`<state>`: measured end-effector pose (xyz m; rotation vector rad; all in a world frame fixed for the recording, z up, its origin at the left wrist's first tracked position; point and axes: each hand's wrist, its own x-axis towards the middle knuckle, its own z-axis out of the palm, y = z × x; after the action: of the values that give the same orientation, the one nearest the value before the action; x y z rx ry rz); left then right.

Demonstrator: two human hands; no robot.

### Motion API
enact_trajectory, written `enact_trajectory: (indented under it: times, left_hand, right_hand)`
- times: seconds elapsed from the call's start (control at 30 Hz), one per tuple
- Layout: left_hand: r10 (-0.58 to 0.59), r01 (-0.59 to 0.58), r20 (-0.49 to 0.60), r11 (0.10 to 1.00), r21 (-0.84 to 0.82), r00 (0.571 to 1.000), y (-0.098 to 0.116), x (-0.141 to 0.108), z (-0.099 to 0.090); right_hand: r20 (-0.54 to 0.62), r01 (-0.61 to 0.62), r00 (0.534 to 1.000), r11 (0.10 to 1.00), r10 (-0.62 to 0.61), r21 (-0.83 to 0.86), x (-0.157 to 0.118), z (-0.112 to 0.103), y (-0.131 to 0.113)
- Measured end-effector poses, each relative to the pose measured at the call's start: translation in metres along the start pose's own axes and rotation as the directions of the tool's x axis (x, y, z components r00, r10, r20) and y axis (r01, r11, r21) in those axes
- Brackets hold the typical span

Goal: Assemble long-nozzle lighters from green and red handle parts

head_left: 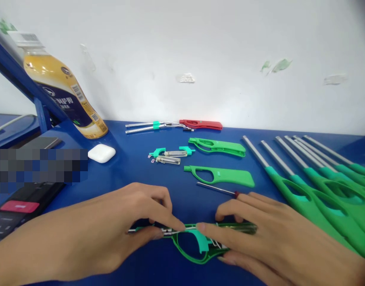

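Observation:
My left hand point(120, 226) is closed, thumb and index finger pinching the metal tube end of an opened green utility lighter point(197, 260). My right hand point(268, 234) closes around its handle end, with the index fingertip pressing near the top edge. A teal trigger point(202, 240) and thin white wire show inside the shell. Much of the handle is hidden under my right fingers. Just beyond that hand, a screwdriver point(215, 188) shows its metal shaft and red collar. The rest of it is covered, so I cannot tell whether the fingers touch it.
Green shell halves point(230, 176) lie beyond my hands, beside clear fuel tanks point(168, 160). Farther back are metal tubes point(145, 130) and a red shell point(202, 124). Several lighters point(307, 182) line the right. Left stand a bottle point(65, 91), a white case point(101, 153) and a black device point(24, 206).

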<state>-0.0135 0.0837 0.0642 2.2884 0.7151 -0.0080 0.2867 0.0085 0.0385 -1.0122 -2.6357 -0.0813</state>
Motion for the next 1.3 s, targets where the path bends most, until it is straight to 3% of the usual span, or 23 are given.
enact_trajectory:
  times: [0.23,0.43,0.9,1.17,1.3]
  left_hand:
    - [-0.062,0.065,0.061,0.997,-0.047,0.996,0.012,0.005,-0.006]
    - [-0.110,0.113,0.032,0.987,-0.115,0.993,0.014,0.005,-0.008]
    - [-0.121,0.122,0.020,0.989,-0.088,0.992,0.012,0.002,-0.005]
    - [-0.091,0.091,0.004,0.990,-0.107,0.996,0.010,0.003,-0.006]
    - [-0.083,0.084,0.038,0.996,-0.027,0.996,0.011,0.004,-0.006]
  right_hand:
    - [0.022,0.001,1.000,0.999,-0.002,0.049,-0.002,0.001,0.001]
    - [0.015,0.002,1.000,0.999,-0.003,0.047,-0.005,-0.001,-0.001]
    - [-0.066,0.006,0.998,0.999,-0.003,0.039,-0.003,0.002,-0.001]
    - [-0.012,-0.036,0.999,0.993,0.037,0.108,-0.008,0.002,0.000]
    - [0.005,-0.059,0.998,0.980,0.059,0.190,-0.009,0.002,-0.001]
